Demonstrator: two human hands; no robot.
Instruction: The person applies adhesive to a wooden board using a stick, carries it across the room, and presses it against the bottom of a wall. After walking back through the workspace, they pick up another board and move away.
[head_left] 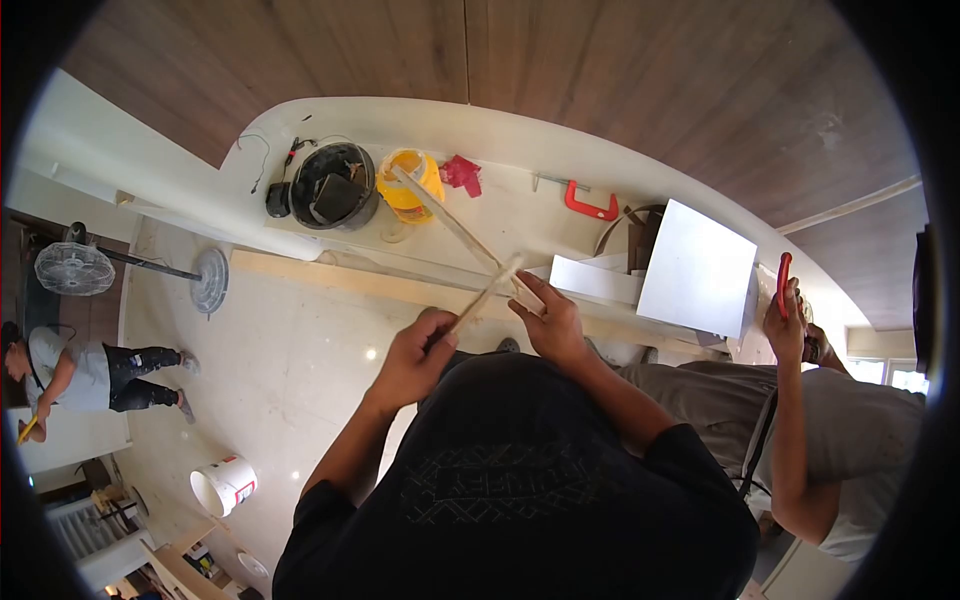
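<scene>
My left hand [415, 355] is closed around a short, thin wooden stick [482, 297], which slants up and to the right. With its fingers pinched together, my right hand [553, 320] grips the near end of a long narrow strip [445, 218]. The strip reaches away to the upper left, and its far end overlaps a yellow bucket [408, 190] in this view. The stick's tip is right at the strip, close to my right fingers. Below both hands runs a long pale board edge [350, 282].
A black bucket [335, 188], red cloth [462, 175], red clamp [592, 201] and white panel [697, 265] sit on the ledge. On my right a co-worker [840, 430] holds a red-handled tool [783, 285]. A fan [75, 268], white bucket [223, 486] and another person [80, 370] are to the left.
</scene>
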